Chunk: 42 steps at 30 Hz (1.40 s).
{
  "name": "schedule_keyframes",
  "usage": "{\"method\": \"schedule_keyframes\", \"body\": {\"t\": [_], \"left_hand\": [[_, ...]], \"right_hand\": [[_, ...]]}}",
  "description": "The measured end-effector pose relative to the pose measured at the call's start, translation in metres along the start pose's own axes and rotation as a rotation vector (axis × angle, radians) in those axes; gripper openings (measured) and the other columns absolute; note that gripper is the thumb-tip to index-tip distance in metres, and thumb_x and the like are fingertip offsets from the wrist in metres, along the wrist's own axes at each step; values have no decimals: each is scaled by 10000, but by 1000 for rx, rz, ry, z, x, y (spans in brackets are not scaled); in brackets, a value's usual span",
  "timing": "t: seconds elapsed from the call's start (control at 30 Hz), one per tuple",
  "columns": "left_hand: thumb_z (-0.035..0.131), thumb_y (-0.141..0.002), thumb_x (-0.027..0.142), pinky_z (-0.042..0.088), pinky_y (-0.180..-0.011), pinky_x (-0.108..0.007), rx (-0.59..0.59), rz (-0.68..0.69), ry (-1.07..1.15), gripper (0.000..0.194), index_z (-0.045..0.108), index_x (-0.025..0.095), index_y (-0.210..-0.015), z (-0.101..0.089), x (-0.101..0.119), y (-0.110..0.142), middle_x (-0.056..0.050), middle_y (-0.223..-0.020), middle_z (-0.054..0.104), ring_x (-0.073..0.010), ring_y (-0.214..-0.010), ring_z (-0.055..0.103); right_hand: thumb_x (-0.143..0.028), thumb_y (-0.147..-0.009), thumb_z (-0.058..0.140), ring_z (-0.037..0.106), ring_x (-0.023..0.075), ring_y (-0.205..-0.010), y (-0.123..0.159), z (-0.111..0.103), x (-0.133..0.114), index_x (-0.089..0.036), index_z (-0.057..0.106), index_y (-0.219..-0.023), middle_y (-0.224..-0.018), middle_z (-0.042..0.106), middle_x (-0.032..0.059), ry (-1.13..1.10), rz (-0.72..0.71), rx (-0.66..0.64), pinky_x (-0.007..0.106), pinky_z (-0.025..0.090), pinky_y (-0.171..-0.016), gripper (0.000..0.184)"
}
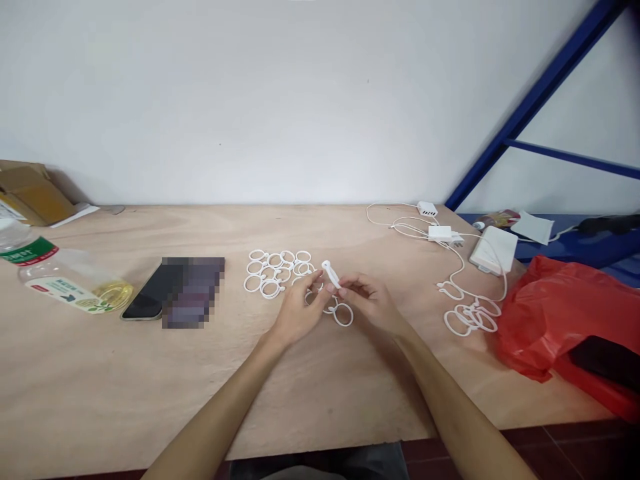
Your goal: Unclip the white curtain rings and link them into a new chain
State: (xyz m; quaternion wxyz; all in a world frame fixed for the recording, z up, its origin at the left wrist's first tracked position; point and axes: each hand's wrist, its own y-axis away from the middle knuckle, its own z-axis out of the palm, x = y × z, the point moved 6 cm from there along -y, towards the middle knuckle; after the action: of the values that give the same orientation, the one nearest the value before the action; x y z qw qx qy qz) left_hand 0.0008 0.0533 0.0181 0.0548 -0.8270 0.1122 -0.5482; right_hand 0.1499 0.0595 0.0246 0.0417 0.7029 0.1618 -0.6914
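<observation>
A white ring is held just above a pale wooden tabletop, between the fingertips of a left hand and a right hand. It is seen nearly edge-on, as a narrow strip whose long axis slants from the far left down toward the near right. The grip is closed on both sides: the near end is pinched between thumb and fingers of the right hand, and the left thumb is pressed close against the same end, so neither hand is clearly nearer. The far end is left uncovered, pointing away from the body. Loose white rings are spread to the left of the hands, and another ring lies nearer the body, below the fingertips. A separate ring cluster is set well apart at the right, beside a red plastic bag. Some rings are partly covered by the left hand, the left fingertips are hard to make out, and a patch beside a dark phone is pixelated. Whether one ring or several are held perhaps cannot be told at this angle.
</observation>
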Motion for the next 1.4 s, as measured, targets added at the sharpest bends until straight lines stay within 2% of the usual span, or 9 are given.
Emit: {"method": "schedule_keyframes", "body": {"t": [0.1,0.23,0.33,0.43,0.53,0.73,0.93,1.23,1.4], "left_hand": [[596,-853,397,504,-897,-368,-40,-23,202,405,613,167,-1186,3,2,0,-109,-1156,674,-229,-1021,634],[601,-847,404,520,-845,-328,-96,-14,349,366,623,159,-1117,7,8,3,-93,-1056,694,-215,-978,644],[581,-861,370,510,-800,-304,-91,29,288,283,644,164,-1043,6,13,4,-55,-904,693,-193,-894,640],[579,-861,320,481,-778,-290,-79,95,163,212,650,171,-993,4,18,4,-31,-865,668,-168,-828,608],[587,-856,300,456,-731,-272,-126,140,92,189,643,179,-989,7,21,6,-19,-851,650,-152,-780,574],[590,-850,254,405,-649,-244,-158,216,29,90,609,168,-866,11,25,10,6,-746,575,-131,-701,505],[571,-841,194,392,-614,-223,-187,217,11,47,578,168,-803,13,27,12,17,-720,578,-116,-669,499],[589,-816,196,398,-605,-218,-206,183,19,36,586,172,-789,15,29,13,24,-700,572,-116,-659,498],[587,-815,188,404,-625,-224,-187,217,3,19,589,169,-814,15,26,13,22,-712,565,-117,-674,498]], "right_hand": [[-352,-778,698,618,177,-781,3,13,-3,-195,678,-864,-818,672,32,-46,7,-120,335,486,-748,179],[-343,-782,697,608,167,-767,4,17,-1,-196,684,-850,-791,665,23,-47,46,-156,323,484,-730,163],[-338,-763,713,606,160,-732,4,16,3,-204,693,-860,-771,663,13,-63,74,-162,318,486,-708,167],[-331,-722,746,597,146,-658,2,5,5,-209,700,-864,-695,648,-7,-79,45,-25,297,480,-648,193],[-341,-715,751,611,147,-646,1,-2,6,-217,706,-909,-694,661,-10,-102,25,72,295,491,-638,235],[-370,-759,713,654,174,-718,2,6,1,-200,737,-826,-747,715,28,-54,-9,59,307,518,-670,185],[-349,-786,693,648,171,-729,4,5,-3,-206,741,-756,-758,714,26,7,-50,65,298,511,-692,154],[-289,-763,710,634,171,-721,6,3,1,-220,750,-714,-737,702,22,-10,-77,118,304,503,-692,93],[-272,-757,719,647,169,-719,5,4,-2,-233,758,-736,-750,720,18,-28,-97,99,302,510,-683,59]]}}
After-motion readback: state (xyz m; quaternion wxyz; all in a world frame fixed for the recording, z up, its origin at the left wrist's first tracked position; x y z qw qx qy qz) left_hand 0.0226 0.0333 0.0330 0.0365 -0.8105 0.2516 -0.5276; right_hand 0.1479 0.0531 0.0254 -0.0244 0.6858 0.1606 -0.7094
